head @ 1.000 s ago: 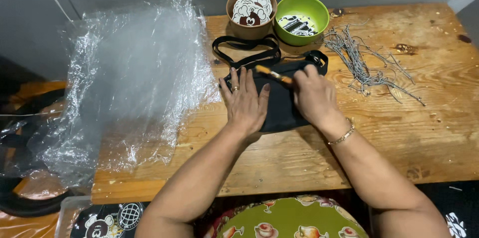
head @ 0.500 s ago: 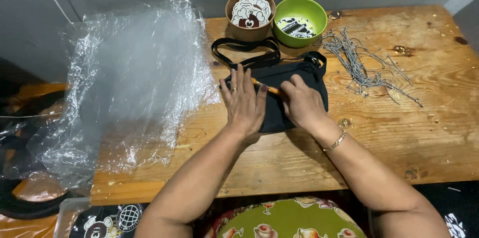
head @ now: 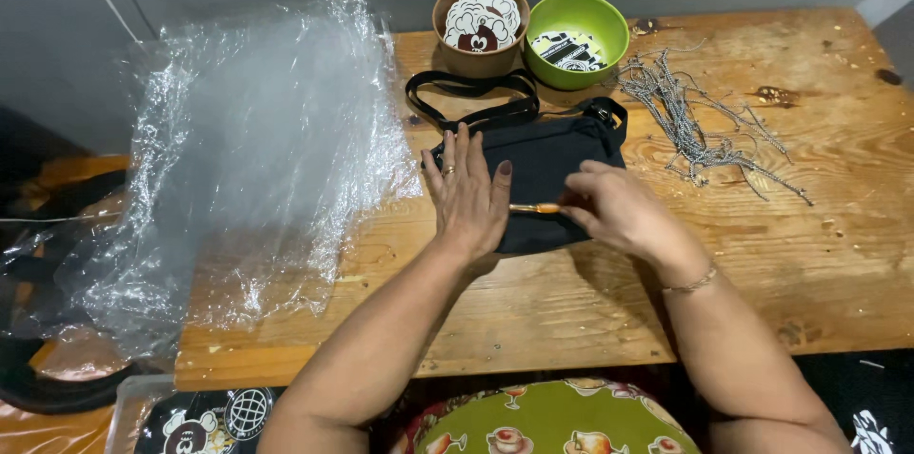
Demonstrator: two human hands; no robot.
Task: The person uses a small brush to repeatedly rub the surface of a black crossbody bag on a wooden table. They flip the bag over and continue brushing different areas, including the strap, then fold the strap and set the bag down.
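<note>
Black bag is lying on the wooden table; left hand is pressing it flat (fingers spread), right hand is pinching a thin orange tool, best moved slowly.

The right hand is sliding down the black bag: a second ago it sat up near the top edge by the strap end, half a second ago around the middle, and now it rests low, close to the bag's near edge. The orange-handled tool it holds travels along, dropping from the upper part of the bag to lie level just beside the left hand, whose thumb now nearly meets its tip.
</note>
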